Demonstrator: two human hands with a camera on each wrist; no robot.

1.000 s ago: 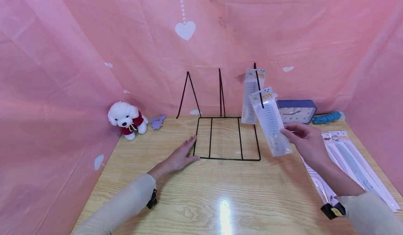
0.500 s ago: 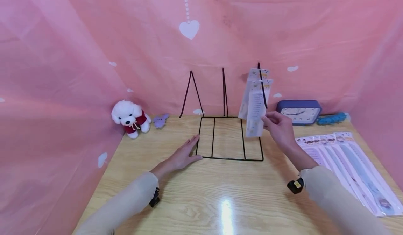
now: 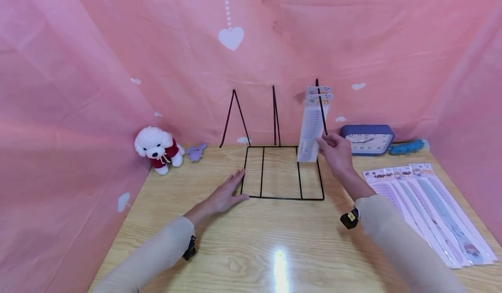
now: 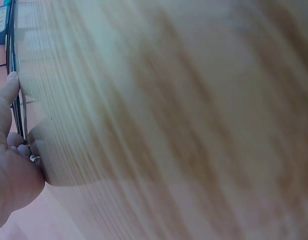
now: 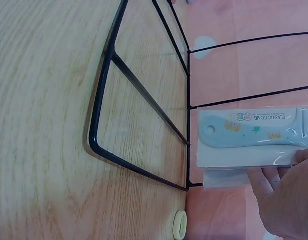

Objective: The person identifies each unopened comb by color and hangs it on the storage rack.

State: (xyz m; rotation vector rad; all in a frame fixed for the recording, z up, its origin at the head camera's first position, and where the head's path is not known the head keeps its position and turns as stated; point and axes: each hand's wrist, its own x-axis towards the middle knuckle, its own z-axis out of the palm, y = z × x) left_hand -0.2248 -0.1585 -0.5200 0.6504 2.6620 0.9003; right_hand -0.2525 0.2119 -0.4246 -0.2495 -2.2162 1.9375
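A black wire display rack [image 3: 282,198] stands on the wooden table, with three slanting prongs at its back. On the right prong [image 3: 322,110] hangs a packaged comb [image 3: 311,129], in front of another pack [image 3: 313,90] that it mostly covers. My right hand [image 3: 337,153] pinches the front pack's right edge low down. In the right wrist view the pale blue comb [image 5: 244,131] shows inside its clear wrapper, printed "PLASTIC COMB". My left hand [image 3: 223,195] lies with fingers extended at the rack's left front corner, touching its wire.
Several long flat packs [image 3: 435,214] lie overlapping at the right. Behind them are a blue clock [image 3: 367,140] and a blue fuzzy thing [image 3: 407,147]. A plush dog [image 3: 153,144] and small purple toy [image 3: 196,152] sit left, before the pink curtain [image 3: 176,44].
My right hand has moved left and back, sliding the comb pack along the right prong until it hangs close to the rear pack. My left hand has stayed at the rack corner.
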